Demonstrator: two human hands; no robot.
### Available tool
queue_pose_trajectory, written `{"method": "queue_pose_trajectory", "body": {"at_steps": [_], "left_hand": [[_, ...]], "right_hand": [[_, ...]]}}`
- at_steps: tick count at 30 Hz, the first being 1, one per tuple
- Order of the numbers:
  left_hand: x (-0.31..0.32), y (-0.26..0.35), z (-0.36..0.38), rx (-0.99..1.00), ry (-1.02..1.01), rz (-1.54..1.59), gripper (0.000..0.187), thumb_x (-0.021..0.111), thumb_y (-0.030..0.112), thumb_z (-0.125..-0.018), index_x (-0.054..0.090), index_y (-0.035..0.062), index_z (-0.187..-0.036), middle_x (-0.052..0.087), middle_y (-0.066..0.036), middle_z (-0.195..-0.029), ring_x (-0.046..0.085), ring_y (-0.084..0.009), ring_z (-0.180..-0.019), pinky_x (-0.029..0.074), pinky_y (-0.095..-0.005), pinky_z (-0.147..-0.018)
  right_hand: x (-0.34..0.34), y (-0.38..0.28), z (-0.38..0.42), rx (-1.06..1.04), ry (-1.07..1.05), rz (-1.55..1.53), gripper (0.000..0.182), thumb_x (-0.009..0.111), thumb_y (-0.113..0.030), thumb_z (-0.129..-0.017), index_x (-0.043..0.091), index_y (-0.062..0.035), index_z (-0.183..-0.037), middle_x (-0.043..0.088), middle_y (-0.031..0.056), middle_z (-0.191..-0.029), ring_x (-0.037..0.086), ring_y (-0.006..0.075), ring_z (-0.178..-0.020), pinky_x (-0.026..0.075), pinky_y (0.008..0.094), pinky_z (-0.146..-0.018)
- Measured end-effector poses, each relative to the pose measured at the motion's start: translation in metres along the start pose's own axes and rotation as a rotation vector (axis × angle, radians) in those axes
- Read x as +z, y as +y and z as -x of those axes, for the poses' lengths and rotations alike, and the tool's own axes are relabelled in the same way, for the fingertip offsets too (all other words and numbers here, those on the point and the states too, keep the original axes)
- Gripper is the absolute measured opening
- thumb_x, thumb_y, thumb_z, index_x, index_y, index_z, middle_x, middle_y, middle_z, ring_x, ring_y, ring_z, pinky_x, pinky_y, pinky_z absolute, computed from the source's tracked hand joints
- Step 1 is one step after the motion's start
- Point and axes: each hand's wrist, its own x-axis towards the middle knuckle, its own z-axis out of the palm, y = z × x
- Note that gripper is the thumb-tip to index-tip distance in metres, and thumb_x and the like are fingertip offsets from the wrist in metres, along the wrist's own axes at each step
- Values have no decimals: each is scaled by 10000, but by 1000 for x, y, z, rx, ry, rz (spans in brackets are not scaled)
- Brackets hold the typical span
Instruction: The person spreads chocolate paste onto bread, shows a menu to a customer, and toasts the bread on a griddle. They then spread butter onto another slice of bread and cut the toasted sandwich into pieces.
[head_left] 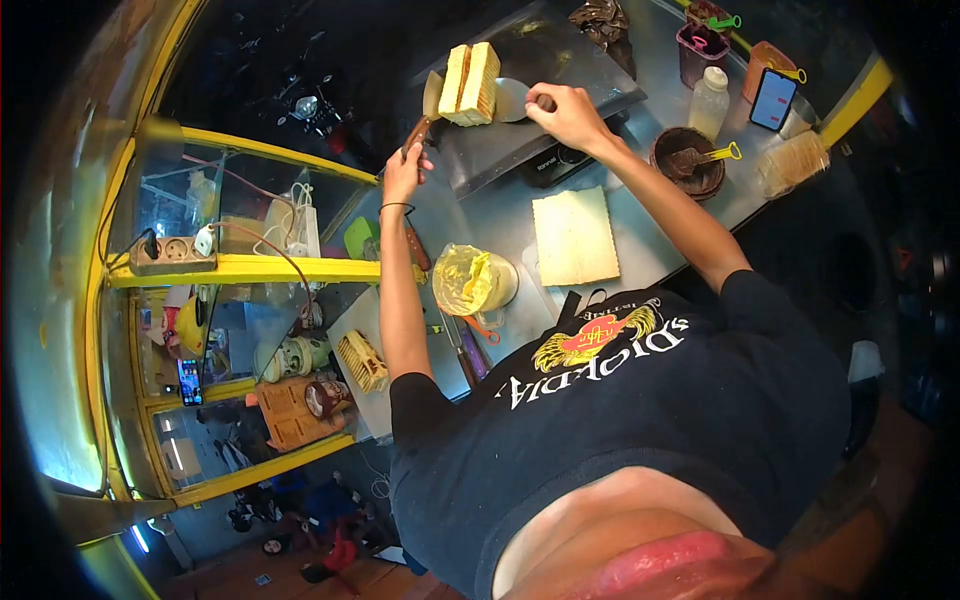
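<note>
Two thick slabs of bread (480, 85) stand side by side on their edges on a dark flat griddle (550, 60). My left hand (405, 172) is closed round the wooden handle of a spatula (433, 97), whose blade rests against the bread's left side. On the other side, my right hand (572, 118) grips a second spatula (511, 100) by its short handle, its blade up against the bread. Nearer my body, a flat pale slab of bread (577, 236) lies on the metal counter. A clear jug (477, 280) holds yellow spread.
Right of the griddle are a bowl of dark brown spread (688, 165), a squeeze bottle (709, 103), a phone (774, 99) and wrapped bread (793, 163). Purple-handled knives (472, 355) lie near my left arm. A yellow-framed glass case (290, 270) borders the left side.
</note>
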Motion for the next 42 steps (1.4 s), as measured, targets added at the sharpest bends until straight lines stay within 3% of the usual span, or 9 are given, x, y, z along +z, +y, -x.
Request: {"method": "queue_pose_trajectory", "body": {"at_steps": [4,7,10,17,22,29,35,37,42], "left_hand": [[5,-1,2,-22,15,70,368,511,375,-967,608,31,-877,648,-48,-679,532,-79,-514,430,-239,-486],[34,50,22,226,150,-461,405,489,379,-945,608,-8,-965,635,-216,-711,643,-396,-726,503,-451,-710],[61,102,48,229,202,-760,408,477,399,-947,602,10,-935,646,-286,-839,619,-471,-848,479,-529,-746],[57,124,83,261,230,-399,415,511,408,-937,647,15,-918,641,-209,-727,629,-405,-734,464,-452,-660],[70,109,91,33,267,-246,436,513,405,-940,633,-8,-865,630,-189,-703,643,-344,-700,466,-423,-641],[172,161,97,45,353,-472,427,484,377,-939,619,-26,-895,633,-306,-837,618,-477,-824,485,-531,-756],[190,142,79,-94,471,-150,432,537,407,-910,648,-10,-896,650,-185,-700,655,-312,-665,498,-406,-626],[199,128,95,-245,466,407,434,525,449,-929,637,41,-832,493,33,-552,450,-73,-450,414,-262,-433],[237,83,128,-303,163,1251,349,493,431,-976,543,87,-940,258,102,-537,242,-35,-418,342,-216,-531]], "right_hand": [[-1,18,-2,112,29,-22,244,636,-220,-803,667,-17,-935,687,152,-744,694,254,-710,529,344,-692],[21,15,0,25,103,-78,290,637,-228,-809,668,7,-975,695,188,-829,695,310,-823,534,366,-745],[22,-2,3,214,99,-196,274,643,-225,-812,672,5,-957,688,185,-756,706,243,-674,548,350,-682],[-72,32,-11,478,25,-413,250,620,-207,-890,642,6,-1019,675,147,-757,664,161,-583,555,264,-514],[-108,49,1,229,63,-280,261,630,-213,-853,655,9,-988,678,79,-713,672,130,-601,521,229,-498],[-80,16,-6,-72,-35,171,356,622,-140,-828,619,-8,-1159,665,252,-855,663,408,-838,532,454,-758],[-127,61,-69,-156,-140,334,356,637,-247,-838,647,-14,-1107,690,223,-893,697,343,-809,554,400,-759],[-155,47,-66,89,-266,190,366,656,-304,-847,662,-15,-1071,707,172,-814,710,229,-666,562,334,-635],[-183,59,-56,407,-558,19,518,638,-481,-874,647,-33,-1134,650,79,-715,582,125,-511,491,259,-449]]}}
